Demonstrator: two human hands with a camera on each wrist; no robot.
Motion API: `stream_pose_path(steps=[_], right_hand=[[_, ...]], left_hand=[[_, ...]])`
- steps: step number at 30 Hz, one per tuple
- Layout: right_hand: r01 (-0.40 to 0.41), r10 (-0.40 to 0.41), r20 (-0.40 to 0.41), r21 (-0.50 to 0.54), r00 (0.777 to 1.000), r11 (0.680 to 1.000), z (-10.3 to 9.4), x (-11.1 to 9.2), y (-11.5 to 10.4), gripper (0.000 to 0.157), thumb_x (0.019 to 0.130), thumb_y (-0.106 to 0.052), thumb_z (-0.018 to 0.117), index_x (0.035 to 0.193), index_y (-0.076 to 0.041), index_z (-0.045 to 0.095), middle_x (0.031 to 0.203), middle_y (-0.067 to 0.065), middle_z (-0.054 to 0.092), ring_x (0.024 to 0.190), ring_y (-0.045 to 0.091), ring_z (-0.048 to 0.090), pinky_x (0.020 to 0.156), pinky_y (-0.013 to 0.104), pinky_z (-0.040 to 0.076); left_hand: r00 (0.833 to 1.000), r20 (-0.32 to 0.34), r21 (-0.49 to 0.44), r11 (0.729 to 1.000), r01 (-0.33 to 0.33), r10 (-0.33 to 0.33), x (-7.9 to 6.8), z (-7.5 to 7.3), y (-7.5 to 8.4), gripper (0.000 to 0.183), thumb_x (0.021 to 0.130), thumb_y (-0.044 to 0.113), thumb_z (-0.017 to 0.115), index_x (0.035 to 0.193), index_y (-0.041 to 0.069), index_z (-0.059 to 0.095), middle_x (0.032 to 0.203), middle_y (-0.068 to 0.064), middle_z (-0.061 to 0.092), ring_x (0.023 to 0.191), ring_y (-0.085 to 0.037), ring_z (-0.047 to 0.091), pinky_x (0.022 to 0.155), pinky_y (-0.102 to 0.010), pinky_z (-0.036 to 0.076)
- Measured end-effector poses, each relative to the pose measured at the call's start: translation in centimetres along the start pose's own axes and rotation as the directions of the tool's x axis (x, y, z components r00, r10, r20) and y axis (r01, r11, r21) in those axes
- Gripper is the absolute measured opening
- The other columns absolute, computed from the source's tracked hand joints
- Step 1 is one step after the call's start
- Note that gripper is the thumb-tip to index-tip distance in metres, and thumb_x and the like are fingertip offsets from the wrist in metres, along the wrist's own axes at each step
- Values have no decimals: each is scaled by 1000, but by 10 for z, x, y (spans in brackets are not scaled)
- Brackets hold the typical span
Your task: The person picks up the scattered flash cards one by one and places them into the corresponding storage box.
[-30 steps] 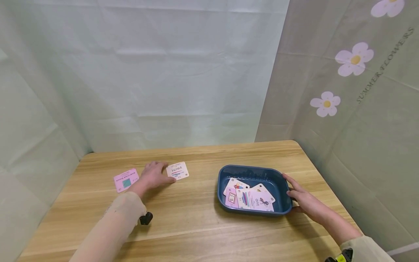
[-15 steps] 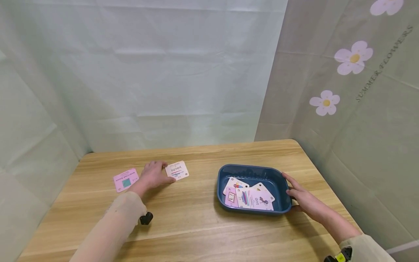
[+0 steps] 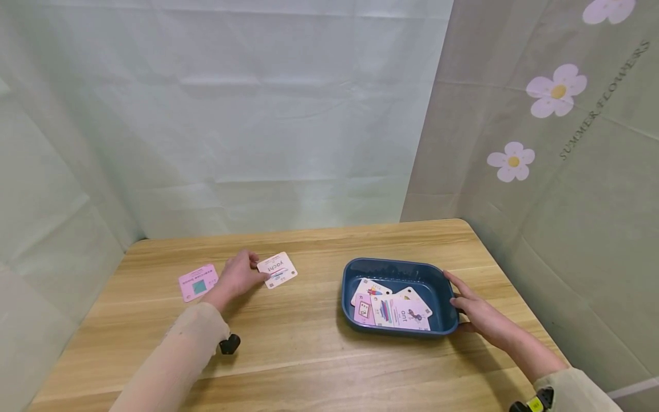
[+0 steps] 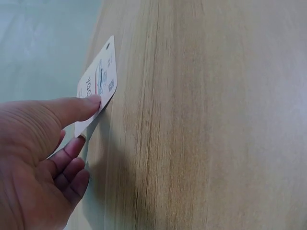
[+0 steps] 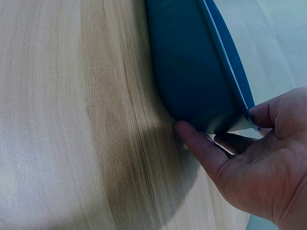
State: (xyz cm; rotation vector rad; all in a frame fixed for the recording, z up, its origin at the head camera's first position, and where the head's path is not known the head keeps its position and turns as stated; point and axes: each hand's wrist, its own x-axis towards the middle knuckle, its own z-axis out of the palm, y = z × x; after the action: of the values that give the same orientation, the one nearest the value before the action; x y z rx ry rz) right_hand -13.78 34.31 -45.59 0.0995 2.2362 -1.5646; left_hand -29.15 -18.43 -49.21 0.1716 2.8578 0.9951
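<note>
My left hand (image 3: 242, 276) pinches a white picture card (image 3: 278, 269) printed "yacht" by its left edge. The left wrist view has the thumb on the printed face and a finger behind, the card (image 4: 101, 76) tilted up off the table. A pink card (image 3: 198, 283) reading "exercise book" lies left of that hand. My right hand (image 3: 479, 315) grips the right end of a blue plastic bin (image 3: 396, 266). In the right wrist view, its digits reach the rim and the outer wall of the bin (image 5: 192, 62). Inside lie several overlapping cards, with the "ant" card (image 3: 409, 316) on top.
Everything stands on a wood-grain table (image 3: 309, 366). Pale cloth (image 3: 268, 114) hangs behind its back edge and along the left side. At the right, a cloth with printed flowers (image 3: 558, 91) closes off that side.
The left hand's thumb and fingers have closed onto the yacht card, which has tilted and shifted slightly left. My right hand and the bin have stayed in place.
</note>
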Motion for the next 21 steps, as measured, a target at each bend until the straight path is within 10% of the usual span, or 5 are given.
stream_pose_path(steps=[21], right_hand=[[-15,15,-9,-8,1000,1000,1,-1,-2,67,110,-14,33,165,-30,0,167,23,-16,147,59,7,103,66,41]], left_hand=[[997,-2,4,997,-74,74,-5,-10,-6,26,100,29,65,108,5,69,116,-20,66,113,-40,58,97,-57,45]])
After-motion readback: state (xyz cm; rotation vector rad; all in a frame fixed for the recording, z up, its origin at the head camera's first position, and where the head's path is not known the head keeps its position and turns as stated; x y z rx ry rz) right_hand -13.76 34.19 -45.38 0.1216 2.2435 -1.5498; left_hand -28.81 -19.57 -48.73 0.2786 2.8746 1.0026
